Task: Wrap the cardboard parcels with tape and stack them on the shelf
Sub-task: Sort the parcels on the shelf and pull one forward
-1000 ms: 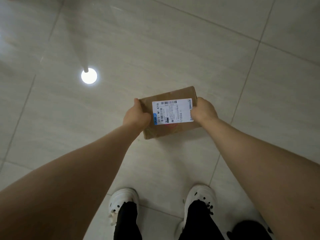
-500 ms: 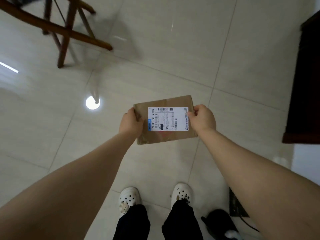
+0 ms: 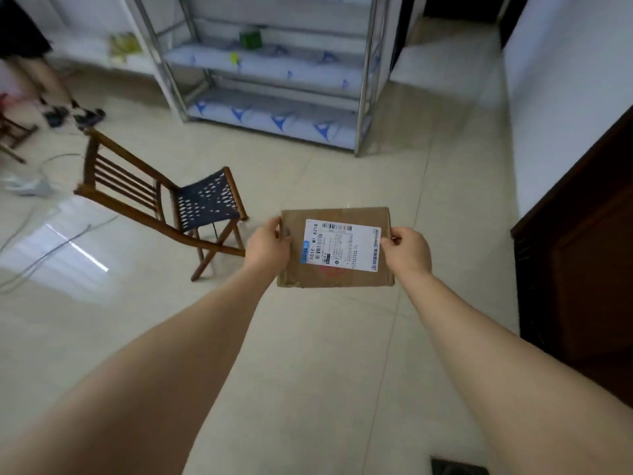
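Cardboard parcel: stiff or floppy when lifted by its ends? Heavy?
Likely stiff: the cardboard parcel spans flat between the left hand and right hand, gripped only at its ends, no sag. Probably light: it looks thin and is held out on extended arms. Flat faces, so unlikely to roll.

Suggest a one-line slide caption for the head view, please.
Left hand and right hand grip a labelled cardboard parcel by its short ends, facing a metal shelf rack, wooden chair at left.

Bare forearms [image 3: 191,344] and hands [image 3: 269,250]
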